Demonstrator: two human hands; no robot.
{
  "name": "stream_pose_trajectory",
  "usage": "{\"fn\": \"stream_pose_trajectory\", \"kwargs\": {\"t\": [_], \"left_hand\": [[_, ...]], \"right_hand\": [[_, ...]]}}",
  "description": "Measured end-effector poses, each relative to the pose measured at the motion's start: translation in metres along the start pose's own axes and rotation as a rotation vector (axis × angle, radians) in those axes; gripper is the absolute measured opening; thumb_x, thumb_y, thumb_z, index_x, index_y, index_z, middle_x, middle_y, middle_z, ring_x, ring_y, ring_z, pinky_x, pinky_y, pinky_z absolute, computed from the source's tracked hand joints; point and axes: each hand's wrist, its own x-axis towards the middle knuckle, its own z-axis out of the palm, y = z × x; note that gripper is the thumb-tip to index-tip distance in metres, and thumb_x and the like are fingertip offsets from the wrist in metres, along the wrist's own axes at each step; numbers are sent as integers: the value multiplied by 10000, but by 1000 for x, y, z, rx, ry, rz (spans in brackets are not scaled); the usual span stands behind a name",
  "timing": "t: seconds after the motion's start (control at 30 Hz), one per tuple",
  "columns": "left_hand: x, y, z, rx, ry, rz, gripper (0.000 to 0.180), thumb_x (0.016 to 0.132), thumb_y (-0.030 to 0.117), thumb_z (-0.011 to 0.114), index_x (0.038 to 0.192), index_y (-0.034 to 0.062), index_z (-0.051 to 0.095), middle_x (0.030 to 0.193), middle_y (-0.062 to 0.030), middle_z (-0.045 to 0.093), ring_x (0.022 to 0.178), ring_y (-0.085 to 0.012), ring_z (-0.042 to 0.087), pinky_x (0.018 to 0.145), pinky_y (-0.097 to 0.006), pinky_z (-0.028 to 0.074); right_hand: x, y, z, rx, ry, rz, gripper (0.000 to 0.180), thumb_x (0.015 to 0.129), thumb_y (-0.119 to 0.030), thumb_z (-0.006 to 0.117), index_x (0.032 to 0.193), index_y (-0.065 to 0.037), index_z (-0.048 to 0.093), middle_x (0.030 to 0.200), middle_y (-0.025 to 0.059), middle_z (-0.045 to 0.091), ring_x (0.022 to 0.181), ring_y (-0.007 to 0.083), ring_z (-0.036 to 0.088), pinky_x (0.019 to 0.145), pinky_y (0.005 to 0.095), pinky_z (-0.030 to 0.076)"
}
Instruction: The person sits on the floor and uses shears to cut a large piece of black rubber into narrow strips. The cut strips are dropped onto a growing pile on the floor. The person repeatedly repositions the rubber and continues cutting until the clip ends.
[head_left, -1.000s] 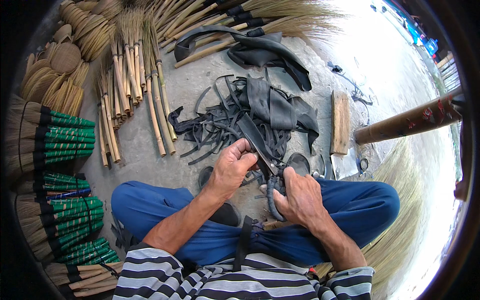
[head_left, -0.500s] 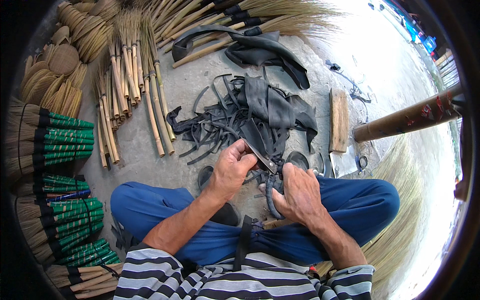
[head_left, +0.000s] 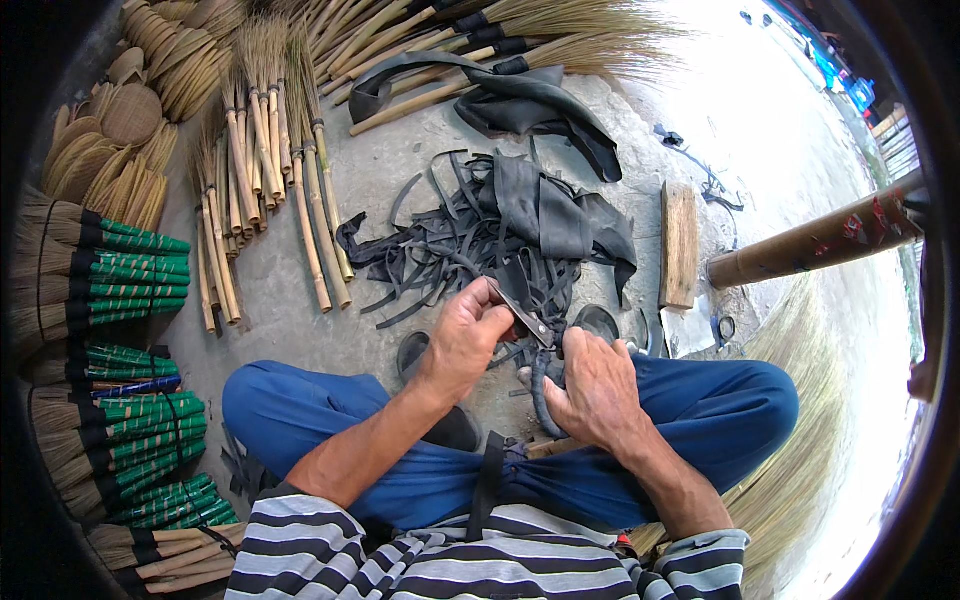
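Observation:
My right hand (head_left: 605,385) is wrapped round the dark-bound handles of a pair of scissors (head_left: 541,330). One thick handle loop curves down below my fingers. The blades point up and left, to the fingertips of my left hand (head_left: 462,338). My left thumb and fingers are pinched together on a piece of black rubber at the blades, mostly hidden by the fingers and the metal. Just beyond both hands lies a tangled heap of black rubber strips and sheets (head_left: 540,215) on the concrete floor.
A long rubber sheet (head_left: 560,125) lies farther off, near straw brooms with bamboo handles (head_left: 320,230). Green-handled brooms (head_left: 145,270) and woven pieces (head_left: 130,115) are stacked at left. To the right are a wooden block (head_left: 679,245), a brown pole (head_left: 810,240) and loose straw (head_left: 800,400).
The black rubber flap standing up beside the blades has dropped and shows smaller. Both hands keep nearly the same place and grip, and the view has shifted slightly.

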Motion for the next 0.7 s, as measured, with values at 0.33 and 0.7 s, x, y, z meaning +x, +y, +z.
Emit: {"fn": "stream_pose_trajectory", "kwargs": {"t": [0.33, 0.7], "left_hand": [[4, 1, -5, -85, 64, -51, 136, 1024, 117, 563, 1110, 59, 651, 1003, -34, 726, 851, -105, 695, 808, -284, 598], [2, -3, -5, -36, -58, -6, 124, 1009, 67, 573, 1099, 41, 654, 959, -15, 714, 817, -75, 661, 774, -253, 557]], "right_hand": [[0, -5, -8, 148, -222, 151, 429, 902, -338, 740, 946, 26, 517, 753, 293, 644, 746, 490, 651, 703, 592, 490], [-1, -1, 0, 32, -17, 12, 423, 891, -369, 751, 894, 1, 546, 743, 217, 654, 699, 404, 665, 695, 512, 491]]}}
